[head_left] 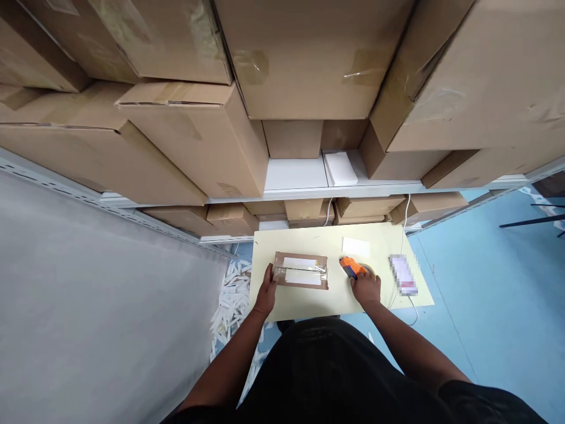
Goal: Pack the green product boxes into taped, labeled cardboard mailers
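A small brown cardboard box (301,284) lies on the pale yellow table, with clear tape along its middle and white patches on its top. My left hand (266,292) grips the left end of this box, thumb on the near side. To the right, an orange and blue tape dispenser (351,266) rests on or just over the table, its front pointing left toward the box. My right hand (366,287) is closed round the dispenser's rear; the palm hides part of it and its tape roll.
A white card (356,246) and a phone (403,274) with a white cable lie on the yellow table (304,305). Shelves ahead hold large cardboard boxes (309,65) and a small white box (341,169). White paper strips (232,297) litter the floor at left, beside a grey wall (97,282).
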Demonstrator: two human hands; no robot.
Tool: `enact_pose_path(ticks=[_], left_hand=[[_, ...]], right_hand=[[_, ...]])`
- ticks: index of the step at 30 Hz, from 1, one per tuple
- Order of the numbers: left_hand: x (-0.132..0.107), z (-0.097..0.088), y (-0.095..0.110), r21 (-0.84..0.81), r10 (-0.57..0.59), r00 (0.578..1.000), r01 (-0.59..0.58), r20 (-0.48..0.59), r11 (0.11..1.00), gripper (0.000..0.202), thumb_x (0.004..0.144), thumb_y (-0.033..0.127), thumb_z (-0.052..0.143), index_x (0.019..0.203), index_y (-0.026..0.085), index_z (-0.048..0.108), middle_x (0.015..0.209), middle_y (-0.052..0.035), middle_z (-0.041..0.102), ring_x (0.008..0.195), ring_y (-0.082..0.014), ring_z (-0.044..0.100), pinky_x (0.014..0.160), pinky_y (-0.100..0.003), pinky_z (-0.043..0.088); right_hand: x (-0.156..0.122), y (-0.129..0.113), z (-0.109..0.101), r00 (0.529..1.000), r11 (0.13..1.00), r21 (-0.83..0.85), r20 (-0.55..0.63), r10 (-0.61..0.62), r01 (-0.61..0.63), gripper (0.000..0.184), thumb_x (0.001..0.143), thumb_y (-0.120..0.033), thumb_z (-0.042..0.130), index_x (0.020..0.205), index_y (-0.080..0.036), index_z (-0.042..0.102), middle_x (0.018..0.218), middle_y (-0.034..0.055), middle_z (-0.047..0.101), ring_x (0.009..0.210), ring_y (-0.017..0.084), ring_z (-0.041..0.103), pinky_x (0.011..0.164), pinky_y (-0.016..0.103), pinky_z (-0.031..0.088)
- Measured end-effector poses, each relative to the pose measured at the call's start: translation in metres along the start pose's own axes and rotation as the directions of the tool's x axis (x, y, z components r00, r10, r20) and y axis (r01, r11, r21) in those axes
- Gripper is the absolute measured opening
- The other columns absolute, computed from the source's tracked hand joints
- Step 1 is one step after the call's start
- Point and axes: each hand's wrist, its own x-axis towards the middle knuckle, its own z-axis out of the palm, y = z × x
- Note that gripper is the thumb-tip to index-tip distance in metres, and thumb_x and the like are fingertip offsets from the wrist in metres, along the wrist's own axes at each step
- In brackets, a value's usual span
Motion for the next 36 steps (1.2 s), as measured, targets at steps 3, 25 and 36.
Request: enact_pose_path(ticks=[3, 25, 36], left_hand=[[-0.002, -0.008, -0.006, -0.055, 0.007, 0.994, -0.001, 0.109, 0.999, 0.077, 0.091, 0.025, 0.045, 0.165, 0.024, 0.022, 0.164, -0.0053, 0.04, 0.151, -0.0236, 0.038, 0.124, -0.043, 0.034], [-0.02, -0.009, 0.036, 0.221, 0.02, 1.0, -0.024, 0.019, 0.975, 0.064, 0.095, 0.053, 0.053, 0.145, 0.015, 0.053, 0.122, -0.0142, 0.068, 0.097, -0.0244, 0.069, 0.09, -0.038, 0.054], [-0.001, 0.005, 0.035, 0.192, -0.137, 0.99, 0.131, 0.019, 0.973, 0.043, 0.1, 0.045, 0.045, 0.13, 0.02, 0.065, 0.129, -0.0121, 0.069, 0.112, -0.0261, 0.068, 0.094, -0.039, 0.054]], right_hand=[[-0.011, -0.003, 0.002, 0.99, 0.988, 0.105, -0.097, -0.102, 0.112, 0.064, 0.088, -0.029, 0.059, 0.149, -0.017, 0.049, 0.146, 0.0214, 0.054, 0.141, 0.04, 0.043, 0.118, 0.057, 0.026], [-0.022, -0.071, -0.02, 0.956, 0.8, 0.594, 0.178, -0.234, 0.085, 0.048, 0.1, -0.056, 0.042, 0.115, -0.02, 0.069, 0.111, 0.0091, 0.076, 0.105, 0.026, 0.069, 0.088, 0.031, 0.049], [0.006, -0.055, -0.007, 0.988, 0.832, 0.553, 0.103, -0.116, 0.04, 0.052, 0.101, -0.059, 0.036, 0.1, -0.019, 0.068, 0.097, 0.0109, 0.073, 0.094, 0.027, 0.066, 0.083, 0.034, 0.046]])
